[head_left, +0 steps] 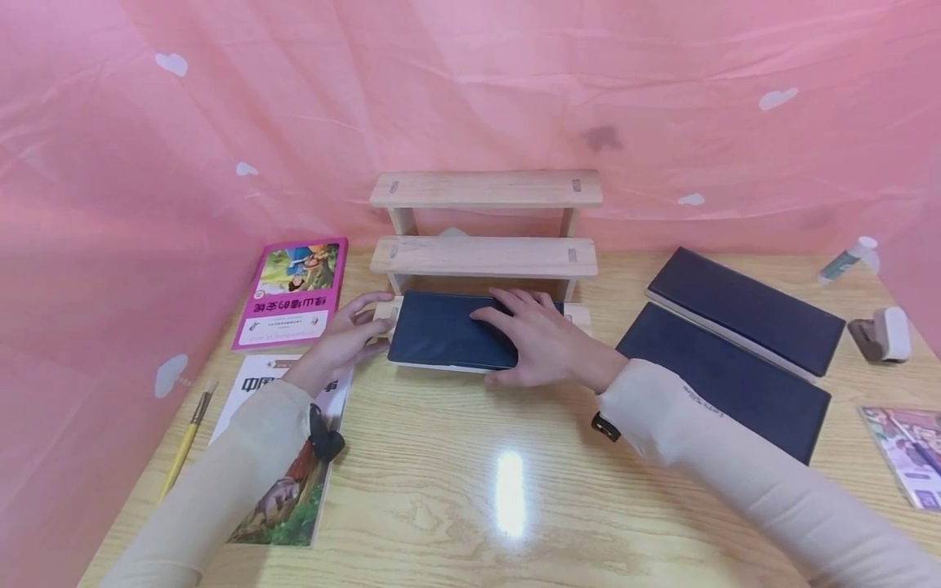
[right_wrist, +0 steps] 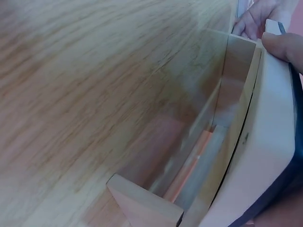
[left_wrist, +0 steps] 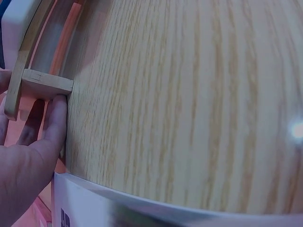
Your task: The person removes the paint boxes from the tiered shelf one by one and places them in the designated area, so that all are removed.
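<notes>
A light wooden three-step shelf [head_left: 485,256] stands near the back of the table. On its lowest step lies a flat dark blue board [head_left: 448,331] with a white side, also seen edge-on in the right wrist view [right_wrist: 265,137]. My right hand [head_left: 540,339] holds this board, thumb at the white front side and fingers spread over the dark top. My left hand [head_left: 341,343] grips the step's left end. In the left wrist view, fingers of the left hand [left_wrist: 33,146] reach beneath the step's overhang beside its support leg [left_wrist: 47,81].
Two similar dark blue boards [head_left: 746,306] lie at the right. A pink book [head_left: 290,294], a white-covered book [head_left: 290,498] and a yellow-handled brush [head_left: 187,445] lie left. Far right are a glue stick [head_left: 845,260], a white-and-brown object [head_left: 880,335] and a colourful booklet [head_left: 907,449].
</notes>
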Action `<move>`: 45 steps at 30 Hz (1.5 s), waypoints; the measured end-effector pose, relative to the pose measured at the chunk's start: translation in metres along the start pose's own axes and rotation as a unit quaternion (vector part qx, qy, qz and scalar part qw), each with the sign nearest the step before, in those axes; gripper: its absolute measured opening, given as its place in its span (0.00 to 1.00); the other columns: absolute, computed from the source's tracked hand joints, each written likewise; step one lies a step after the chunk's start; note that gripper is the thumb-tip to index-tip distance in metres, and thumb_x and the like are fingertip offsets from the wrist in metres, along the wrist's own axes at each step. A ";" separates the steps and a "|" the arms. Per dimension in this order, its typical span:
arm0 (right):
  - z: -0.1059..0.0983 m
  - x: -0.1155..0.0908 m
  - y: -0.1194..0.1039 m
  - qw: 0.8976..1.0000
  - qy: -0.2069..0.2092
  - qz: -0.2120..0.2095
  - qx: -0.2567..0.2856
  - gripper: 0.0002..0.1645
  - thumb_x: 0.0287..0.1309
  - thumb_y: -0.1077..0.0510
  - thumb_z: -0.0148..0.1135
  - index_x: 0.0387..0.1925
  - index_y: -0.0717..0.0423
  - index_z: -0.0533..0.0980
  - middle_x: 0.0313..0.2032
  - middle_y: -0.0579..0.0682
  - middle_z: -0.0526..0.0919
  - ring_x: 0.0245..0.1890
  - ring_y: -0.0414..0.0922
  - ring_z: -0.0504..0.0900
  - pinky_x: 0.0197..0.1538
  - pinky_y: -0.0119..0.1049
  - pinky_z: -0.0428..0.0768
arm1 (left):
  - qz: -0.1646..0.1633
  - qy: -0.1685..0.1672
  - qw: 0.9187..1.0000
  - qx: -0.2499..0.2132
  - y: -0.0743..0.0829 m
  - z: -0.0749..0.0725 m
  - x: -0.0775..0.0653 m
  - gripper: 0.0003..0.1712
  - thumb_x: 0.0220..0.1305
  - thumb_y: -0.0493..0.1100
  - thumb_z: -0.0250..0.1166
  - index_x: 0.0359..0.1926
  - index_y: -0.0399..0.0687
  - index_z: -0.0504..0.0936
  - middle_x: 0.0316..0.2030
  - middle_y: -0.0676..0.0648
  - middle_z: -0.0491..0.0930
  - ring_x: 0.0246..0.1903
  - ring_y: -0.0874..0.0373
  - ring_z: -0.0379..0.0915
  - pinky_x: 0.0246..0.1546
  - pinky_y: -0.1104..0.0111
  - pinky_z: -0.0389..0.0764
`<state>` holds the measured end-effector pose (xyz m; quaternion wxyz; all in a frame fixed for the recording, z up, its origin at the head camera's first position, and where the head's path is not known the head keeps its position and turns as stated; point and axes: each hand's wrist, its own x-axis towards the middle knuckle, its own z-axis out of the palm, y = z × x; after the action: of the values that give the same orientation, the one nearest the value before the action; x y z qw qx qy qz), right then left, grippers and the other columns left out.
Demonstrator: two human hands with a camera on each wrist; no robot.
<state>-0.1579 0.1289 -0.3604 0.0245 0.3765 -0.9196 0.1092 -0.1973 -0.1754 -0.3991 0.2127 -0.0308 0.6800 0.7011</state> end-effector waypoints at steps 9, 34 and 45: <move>0.003 0.004 0.005 1.000 0.026 -0.010 0.012 0.46 0.35 0.29 0.62 0.58 0.42 0.66 0.60 0.56 0.62 0.57 0.53 0.61 0.51 0.53 0.60 | -0.002 0.000 1.000 0.001 0.002 0.000 0.000 0.27 0.59 0.35 0.58 0.59 0.55 0.66 0.53 0.43 0.67 0.45 0.54 0.72 0.50 0.58 0.71; 0.000 -0.013 -0.003 0.996 0.086 -0.018 0.023 0.45 0.34 0.29 0.63 0.56 0.43 0.69 0.58 0.57 0.65 0.51 0.52 0.63 0.47 0.51 0.62 | 0.002 0.000 1.000 0.006 -0.001 0.000 -0.001 0.25 0.59 0.36 0.59 0.57 0.55 0.67 0.54 0.42 0.67 0.46 0.53 0.70 0.48 0.59 0.73; -0.006 -0.037 -0.011 0.995 0.103 0.001 0.014 0.45 0.33 0.31 0.64 0.56 0.44 0.69 0.58 0.57 0.64 0.51 0.52 0.63 0.49 0.52 0.60 | -0.002 0.003 1.000 0.010 -0.002 -0.001 0.002 0.27 0.57 0.37 0.61 0.58 0.56 0.67 0.56 0.42 0.65 0.53 0.48 0.66 0.50 0.58 0.72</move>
<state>-0.1235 0.1479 -0.3577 0.1132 0.3623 -0.9112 0.1604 -0.1989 -0.1760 -0.4020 0.2128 -0.0319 0.6874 0.6937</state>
